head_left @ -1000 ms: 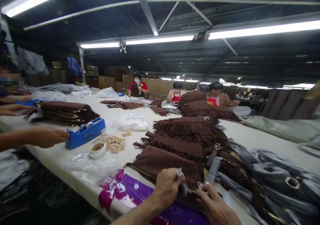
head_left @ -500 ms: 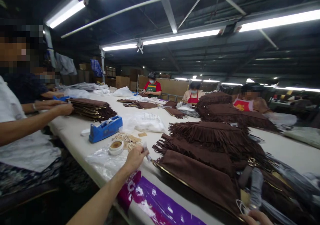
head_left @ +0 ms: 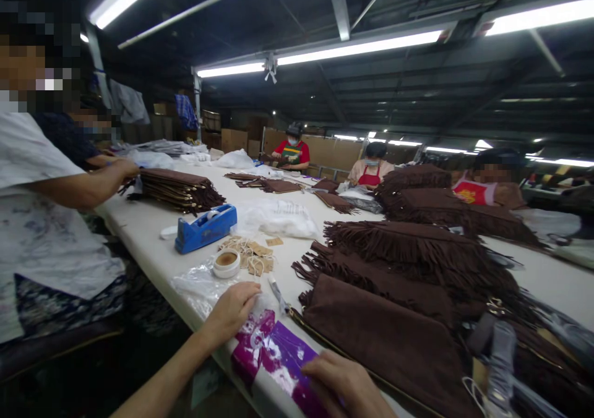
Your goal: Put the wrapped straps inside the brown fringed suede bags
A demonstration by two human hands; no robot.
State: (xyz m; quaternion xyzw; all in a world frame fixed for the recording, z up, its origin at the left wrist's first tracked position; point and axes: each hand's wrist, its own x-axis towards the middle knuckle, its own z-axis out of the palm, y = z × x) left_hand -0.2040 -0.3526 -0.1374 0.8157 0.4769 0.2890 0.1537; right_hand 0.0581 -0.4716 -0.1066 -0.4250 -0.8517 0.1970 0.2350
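Observation:
My left hand (head_left: 231,310) rests on a clear plastic bag (head_left: 199,284) at the near edge of the white table (head_left: 148,232), fingers curled loosely with nothing visible in them. My right hand (head_left: 346,386) lies flat, fingers down, on a purple-and-white plastic bag (head_left: 273,350). A small white pen-like stick (head_left: 277,292) lies on the table just right of my left hand. A brown suede bag (head_left: 385,337) lies beside my right hand, in front of a pile of brown fringed bags (head_left: 408,245).
A tape roll (head_left: 226,262), paper tags with strings (head_left: 253,251) and a blue tape dispenser (head_left: 204,227) lie further along. A person in white (head_left: 41,220) at left touches a stack of brown bags (head_left: 179,189). Several other workers stand across the table.
My left hand put the white stick down on the table and moved onto the clear plastic. My right hand came forward onto the purple bag. The view swung left.

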